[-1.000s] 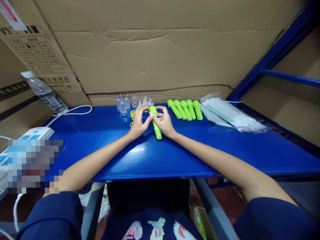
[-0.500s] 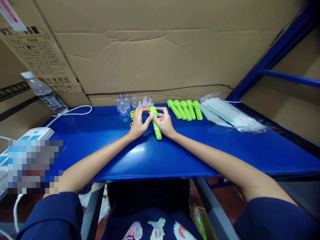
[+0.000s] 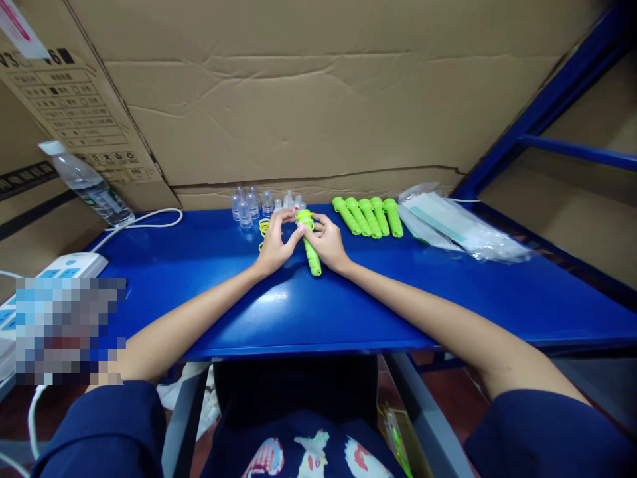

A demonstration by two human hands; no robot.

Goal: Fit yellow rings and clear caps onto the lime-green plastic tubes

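Between my hands a green flashlight-shaped piece (image 3: 312, 257) lies slanted just over the blue table, its wide ringed end away from me. My left hand (image 3: 277, 244) is closed, thumb and fingers pinching the wide end from the left. From the right, my right hand (image 3: 326, 243) closes around the same piece below its head. Beside my left fingers lie several yellow-green rings (image 3: 263, 228), partly hidden by that hand. Behind them stand several clear plastic caps (image 3: 245, 214) and smaller clear parts (image 3: 288, 201). Several like green pieces (image 3: 368, 218) lie in a row to the right.
A clear plastic bag with a pale sheet (image 3: 458, 222) lies at the right of the blue table (image 3: 398, 299). On the left are a water bottle (image 3: 92, 189), a white power strip (image 3: 79, 265) and its cable. Cardboard (image 3: 308, 119) walls the back.
Both hands keep their hold on the green piece with barely any finger movement. The whole view has shifted very slightly.
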